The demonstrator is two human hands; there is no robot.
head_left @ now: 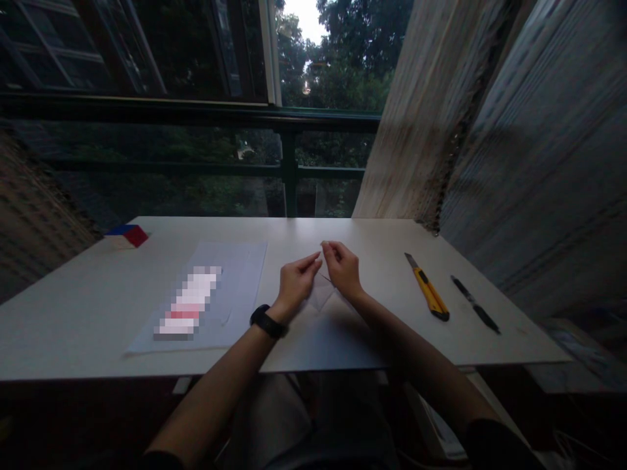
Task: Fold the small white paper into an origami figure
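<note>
My left hand (296,282), with a black band on its wrist, and my right hand (343,267) are close together above the middle of the table. Between and just below them is a folded piece of white paper (321,297) with visible crease lines. The fingers of both hands are pinched at its upper part. My right thumb and fingertips meet at the far end, a little beyond my left fingertips. The paper's upper part is mostly hidden behind my fingers.
White sheets (240,281) lie left on the white table (362,339), with a blurred patch over them. A colored puzzle cube (128,236) sits at the far left. A yellow utility knife (427,287), blade out, and a black pen (475,304) lie right.
</note>
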